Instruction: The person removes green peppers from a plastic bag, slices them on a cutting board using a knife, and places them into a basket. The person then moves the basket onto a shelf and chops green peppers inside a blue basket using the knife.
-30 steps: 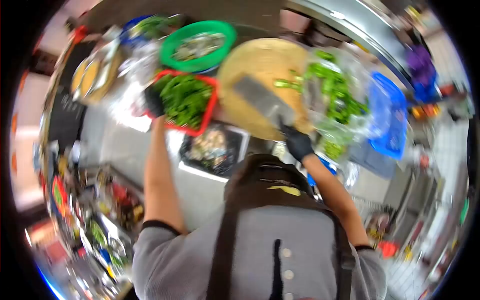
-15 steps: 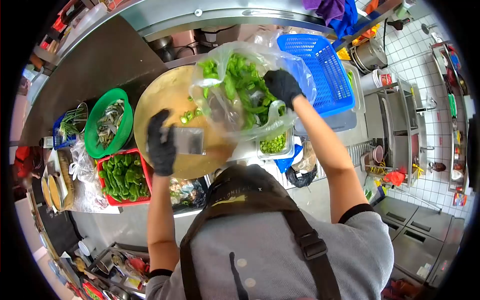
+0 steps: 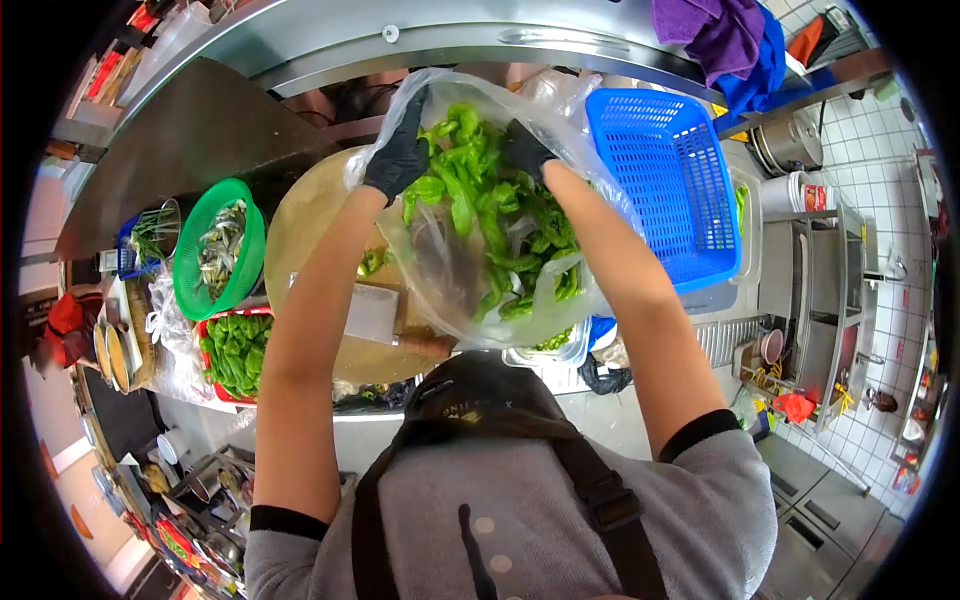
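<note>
**Both gloved hands at a bag of green peppers over a round board**

The clear plastic bag (image 3: pixel 440 300) lies partly over the right side of the round board (image 3: pixel 300 220), its mouth spread wide around whole green peppers (image 3: pixel 465 190); the left hand (image 3: pixel 400 162), in a black glove, is at the left side of the mouth, beside the peppers; the right hand (image 3: pixel 528 150), gloved likewise, reaches in across from it, its fingertips partly hidden; I cannot tell whether the fingers of either hand are clenched on the plastic or released. A cleaver (image 3: pixel 372 314) lies flat on the near part of the board; cut green pieces (image 3: pixel 374 262) lie just beyond the blade.

The surface (image 3: pixel 375 440) is grey metal where it shows on the near side of the board; left of the board stand a green basket (image 3: pixel 187 265) of small greyish items and, nearer, a red basket (image 3: pixel 204 365) of green peppers; right of it, past the bag, sits a blue mesh basket (image 3: pixel 665 190); a clear tub (image 3: pixel 577 352) of chopped green bits is near its right edge.

Beyond the board runs a metal ledge (image 3: pixel 460 42); a purple cloth (image 3: pixel 708 35) hangs far to its right; farther right are metal shelves (image 3: pixel 785 270) and white tiles (image 3: pixel 850 195).
</note>
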{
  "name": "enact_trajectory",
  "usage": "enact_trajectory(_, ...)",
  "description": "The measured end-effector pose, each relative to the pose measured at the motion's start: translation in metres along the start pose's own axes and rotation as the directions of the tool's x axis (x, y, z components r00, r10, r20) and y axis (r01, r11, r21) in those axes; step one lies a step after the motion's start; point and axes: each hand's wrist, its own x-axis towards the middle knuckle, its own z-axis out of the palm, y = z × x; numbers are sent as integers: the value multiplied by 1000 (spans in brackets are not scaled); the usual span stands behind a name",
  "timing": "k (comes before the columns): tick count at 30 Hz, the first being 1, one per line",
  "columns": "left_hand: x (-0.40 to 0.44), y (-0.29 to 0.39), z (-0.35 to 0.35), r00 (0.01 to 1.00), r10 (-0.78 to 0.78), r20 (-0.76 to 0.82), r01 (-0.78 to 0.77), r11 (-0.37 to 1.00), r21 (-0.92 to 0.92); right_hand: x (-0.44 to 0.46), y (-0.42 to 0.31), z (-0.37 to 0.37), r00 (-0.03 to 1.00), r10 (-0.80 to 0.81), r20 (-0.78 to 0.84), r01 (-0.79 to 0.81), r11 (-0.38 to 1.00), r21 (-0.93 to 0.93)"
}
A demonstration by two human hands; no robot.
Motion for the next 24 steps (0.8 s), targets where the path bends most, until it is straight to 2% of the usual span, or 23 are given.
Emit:
enact_trajectory(1,3,-1,1,998,57,-15,-57,998,24,7,9,27,999,-31,-42,28,998,-59)
enact_trajectory(2,-8,-17,17,998,-63,27,64,997,-44,13,15,48,994,-65,-84,55,992,-117)
enact_trajectory(3,-10,-18,18,997,-50,57,47,998,47,5,-9,27,998,1,-61,-6,997,-82)
enact_trajectory(4,-10,-18,16,996,-68,57,65,997,49,-5,-38,2,997,66,-39,-68,996,-50)
enact_trajectory(7,-4,-8,7,990,-123,68,120,992,37,-3,-49,-26,986,145,85,-166,919,357)
enact_trajectory(10,-5,-13,5,987,-139,87,140,990,-5,-8,-43,-42,957,173,234,-288,682,673)
enact_trajectory(11,-6,-16,5,986,-136,96,139,990,-20,-9,-46,-40,969,131,207,-237,720,652)
enact_trajectory(12,-7,-10,5,975,-184,125,199,972,-128,-9,-48,-38,980,89,180,-184,755,629)
enact_trajectory(13,-10,-14,9,972,-194,133,212,967,-139,-9,-54,-29,996,-16,91,-29,885,464)
enact_trajectory(14,-15,-19,14,969,-204,142,224,963,-148,-8,-57,-26,993,-96,69,69,945,319)
enact_trajectory(16,-18,-15,12,965,-212,154,234,961,-145,-3,-59,-23,975,-211,69,207,977,59)
enact_trajectory(17,-22,-13,8,954,-248,167,281,936,-212,0,-57,-25,965,-243,98,249,967,-46)
enact_trajectory(19,-25,1,-3,929,-311,201,364,863,-349,34,32,49,945,-327,13,316,922,225)
enact_trajectory(21,-32,3,-13,907,-363,212,420,797,-434,35,59,48,975,-182,129,86,840,536)
enact_trajectory(22,-37,4,-20,894,-390,219,447,760,-473,32,56,48,973,-152,176,25,821,571)
enact_trajectory(23,-46,7,-29,880,-367,300,467,779,-418,30,52,47,967,-122,222,-37,799,600)
enact_trajectory(24,-56,22,-45,858,-349,377,482,800,-358,9,15,28,964,-124,236,-24,842,539)
